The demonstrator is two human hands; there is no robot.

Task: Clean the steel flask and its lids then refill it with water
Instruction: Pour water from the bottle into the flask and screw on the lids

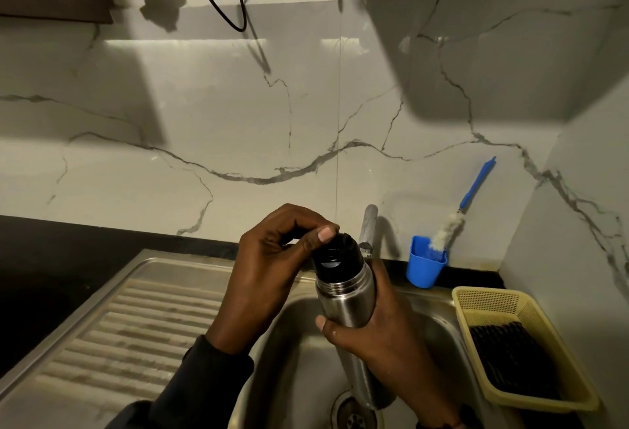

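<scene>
Gripping steel flask (343, 299), right hand (381, 333), no readable labels

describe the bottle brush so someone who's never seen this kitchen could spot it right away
Start at the steel sink and look to the dark counter strip behind its right end, where a small blue cup stands beside the tap. The bottle brush stands in that cup, leaning on the marble wall. It is the only long thing there: blue handle up, fluffy white bristles below.

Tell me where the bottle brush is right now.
In the head view the bottle brush stands bristles-down in a blue cup by the wall, right of the tap.
</scene>
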